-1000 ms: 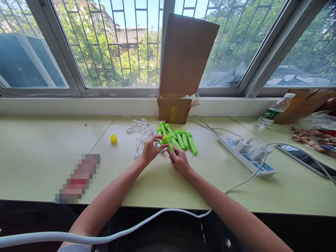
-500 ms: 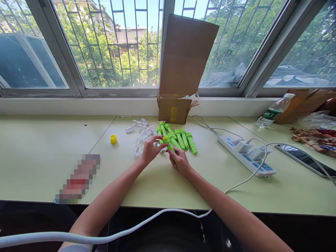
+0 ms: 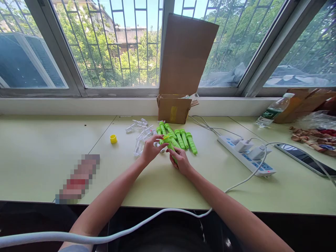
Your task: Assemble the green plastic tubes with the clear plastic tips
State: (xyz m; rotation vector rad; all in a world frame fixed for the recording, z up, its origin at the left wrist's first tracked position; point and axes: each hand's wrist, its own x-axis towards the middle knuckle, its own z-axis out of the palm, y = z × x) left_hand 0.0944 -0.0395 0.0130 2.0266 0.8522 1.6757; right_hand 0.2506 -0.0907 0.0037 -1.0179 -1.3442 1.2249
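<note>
My right hand (image 3: 181, 161) is closed around the lower part of a green ribbed plastic tube (image 3: 172, 151), tilted with its top end away from me. At that top end, the thumb and fingers of my left hand (image 3: 151, 149) pinch a yellow cap (image 3: 166, 137), mostly hidden by the fingers. Just beyond my hands lie several similar green tubes (image 3: 185, 139) side by side. Clear plastic pieces (image 3: 141, 134) with ridged sides are heaped behind my left hand. A loose yellow cap (image 3: 113, 139) stands apart on the table to the left.
An open cardboard box (image 3: 172, 111) stands against the window sill. To the right are a white power strip (image 3: 245, 155) with plugs, a phone (image 3: 306, 159) and a water bottle (image 3: 274, 110). A white cable (image 3: 147, 216) crosses in front of my forearms. A blurred-out item (image 3: 78, 180) lies left.
</note>
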